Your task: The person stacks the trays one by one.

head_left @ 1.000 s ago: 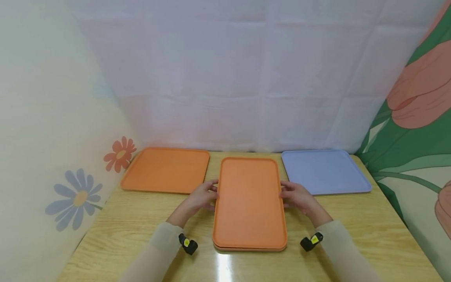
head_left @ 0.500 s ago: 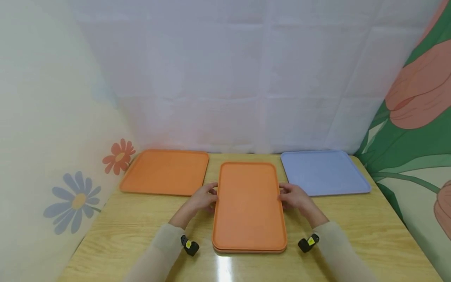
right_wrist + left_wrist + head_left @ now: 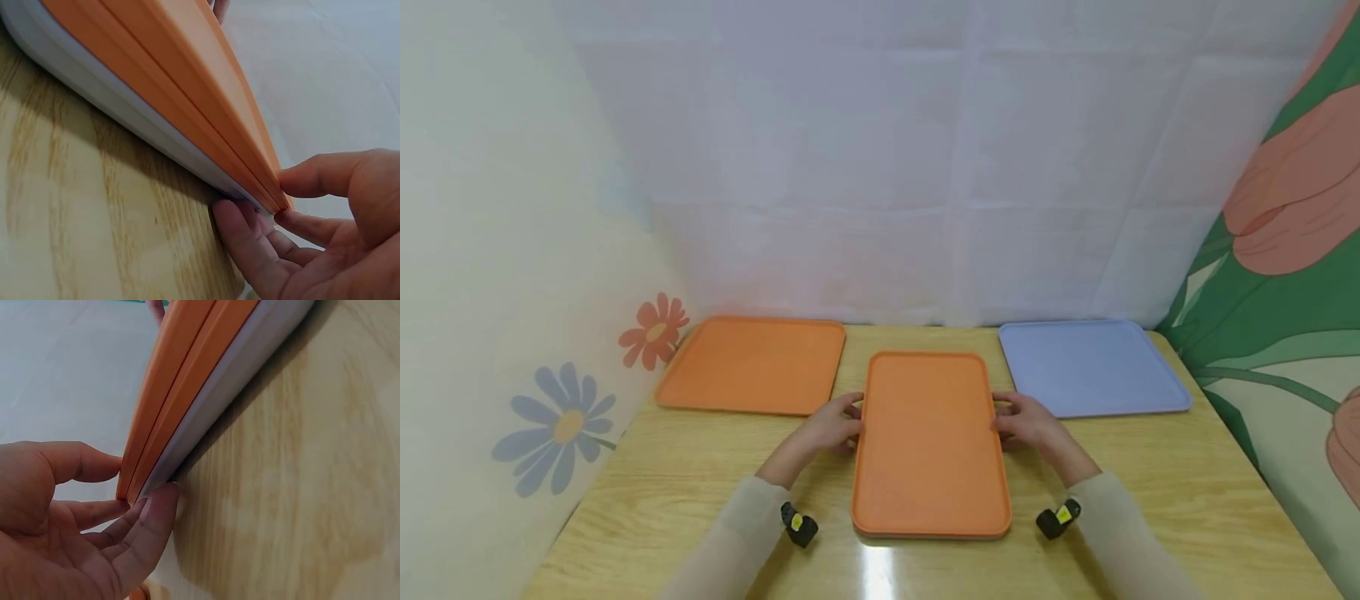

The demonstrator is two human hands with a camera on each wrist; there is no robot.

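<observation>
A stack of trays [image 3: 931,442] stands at the middle of the table, its top tray orange. From the side, two orange edges show above a pale lilac tray [image 3: 219,387]. At the stack's left long edge, my left hand [image 3: 831,423] grips, with the thumb against the upper orange edge and the other fingers along and under the lower edges. My right hand [image 3: 1030,421] holds the opposite edge the same way. In the right wrist view, its thumb [image 3: 315,175] touches the orange edge and its fingertips reach the lilac tray's underside.
An orange tray [image 3: 752,365] lies at the back left of the wooden table [image 3: 1150,467]. A blue-lilac tray [image 3: 1093,367] lies at the back right. Behind them hangs a white cloth [image 3: 850,167]. Flower-painted walls flank both sides.
The stack's far edge has come lower in the head view, while its near edge has hardly moved. Both hands have shifted slightly with it, still holding the sides.
</observation>
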